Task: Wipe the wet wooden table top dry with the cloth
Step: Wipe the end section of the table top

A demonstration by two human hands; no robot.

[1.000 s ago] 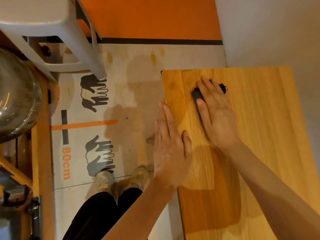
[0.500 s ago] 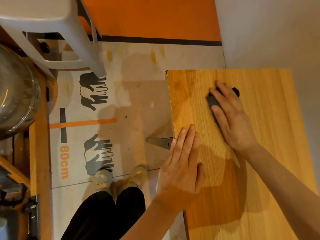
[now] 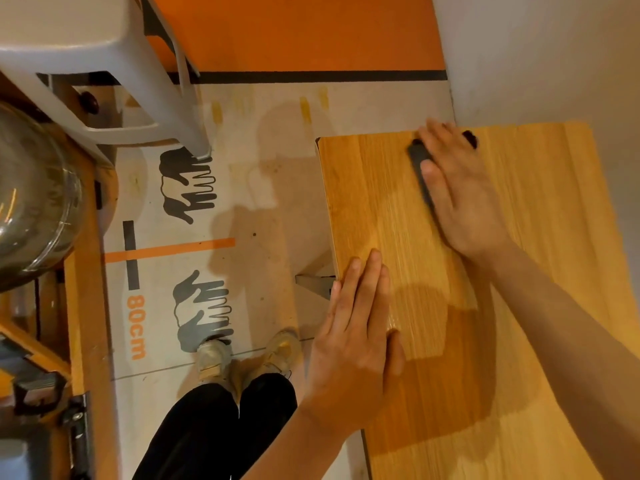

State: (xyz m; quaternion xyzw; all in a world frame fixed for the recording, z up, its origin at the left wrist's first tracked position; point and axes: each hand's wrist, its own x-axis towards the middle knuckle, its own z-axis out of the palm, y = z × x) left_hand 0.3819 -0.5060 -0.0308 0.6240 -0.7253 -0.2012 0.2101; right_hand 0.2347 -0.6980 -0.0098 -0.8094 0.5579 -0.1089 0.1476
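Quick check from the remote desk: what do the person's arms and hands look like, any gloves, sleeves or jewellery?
Both hands are bare: no gloves on the left hand or the right hand. Both forearms are uncovered as far as the picture's edge, so no sleeves show. No watch, bracelet or ring is visible. Below, the person wears black trousers and light, worn shoes.

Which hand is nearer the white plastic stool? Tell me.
Left. The left hand lies flat on the wooden table top at its edge facing the white plastic stool; the right hand presses the dark cloth farther away.
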